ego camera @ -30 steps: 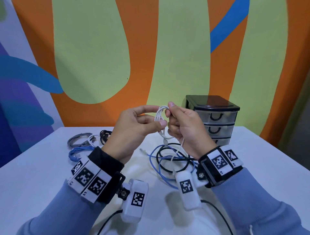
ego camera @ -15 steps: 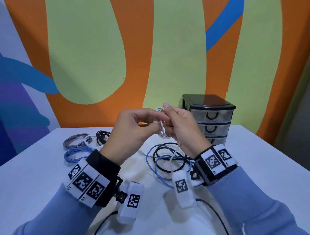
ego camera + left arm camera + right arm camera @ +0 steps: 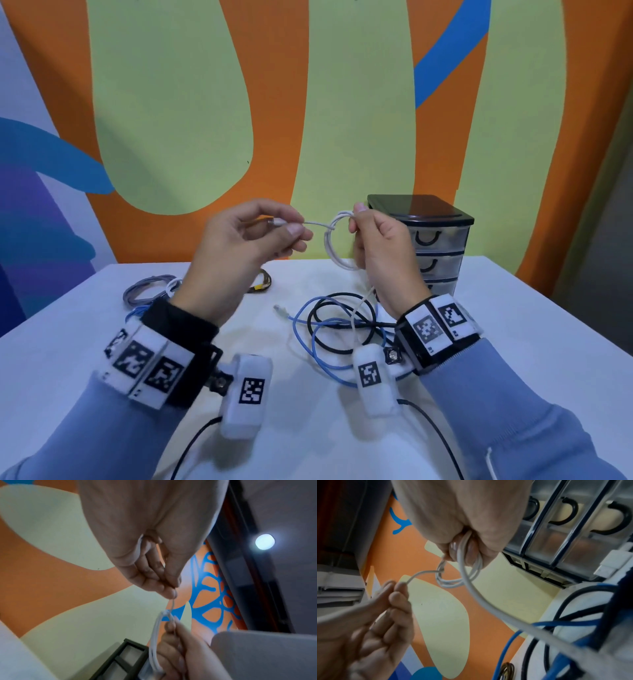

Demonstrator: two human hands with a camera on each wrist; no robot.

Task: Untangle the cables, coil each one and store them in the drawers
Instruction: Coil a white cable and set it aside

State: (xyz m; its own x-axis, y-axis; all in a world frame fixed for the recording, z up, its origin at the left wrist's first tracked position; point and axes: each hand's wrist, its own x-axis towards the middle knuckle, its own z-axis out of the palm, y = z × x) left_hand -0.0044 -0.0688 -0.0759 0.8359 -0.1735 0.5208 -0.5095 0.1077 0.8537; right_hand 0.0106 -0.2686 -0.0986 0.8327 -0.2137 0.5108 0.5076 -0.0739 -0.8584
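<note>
- White cable (image 3: 331,244) is held up at frame centre, above the table (image 3: 513,329), wound into a small coil with one end wrapped round the loops.
- That coil is gripped by the right hand (image 3: 380,246), fingers curled round its right side; a loose tail hangs down from it toward the table.
- The free end, close to its plug, is pinched between thumb and fingers of the left hand (image 3: 239,250), left of the coil, with a short taut stretch between the hands.
- Blue cable (image 3: 318,353) and black cable (image 3: 329,308) are seen tangled together on the table, lower centre, under the right wrist.
- Grey coil (image 3: 144,294) lies at centre left; a dark coil (image 3: 262,282) lies behind the left hand.
- Drawers (image 3: 435,246) stand at centre right, all closed, just behind the right hand.
</note>
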